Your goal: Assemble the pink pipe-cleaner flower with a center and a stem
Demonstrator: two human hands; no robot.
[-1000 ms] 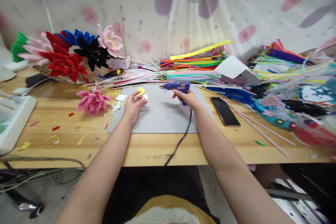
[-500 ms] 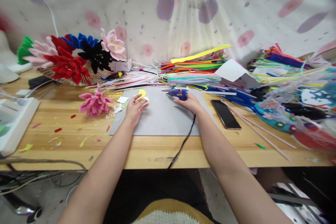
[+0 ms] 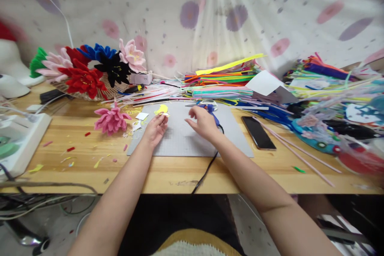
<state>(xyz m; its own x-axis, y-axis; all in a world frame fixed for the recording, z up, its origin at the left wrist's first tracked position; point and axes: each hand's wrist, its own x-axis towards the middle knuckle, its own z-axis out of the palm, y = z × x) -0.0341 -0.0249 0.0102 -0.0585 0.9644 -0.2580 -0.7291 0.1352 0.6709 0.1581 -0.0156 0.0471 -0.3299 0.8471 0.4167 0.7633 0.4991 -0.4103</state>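
My left hand [image 3: 156, 129] rests on the grey cutting mat [image 3: 180, 144], fingers curled around a small white-and-yellow piece whose shape I cannot make out. A yellow cut-out [image 3: 161, 109] lies just beyond its fingertips. My right hand [image 3: 202, 122] hovers over the mat with fingers loosely spread and holds nothing. The blue glue gun [image 3: 210, 109] lies on the mat right behind that hand, its black cord [image 3: 207, 170] running off the table's front edge.
A pink felt flower [image 3: 111, 119] lies left of the mat, a basket of coloured flowers [image 3: 87, 73] behind it. A black phone [image 3: 258, 132] sits right of the mat. Piles of coloured pipe cleaners [image 3: 222, 80] fill the back and right. A white appliance [image 3: 18, 140] stands at the left edge.
My right hand laid the glue gun down at the back of the mat, let go, and moved left toward my left hand. The left hand stayed almost in place.
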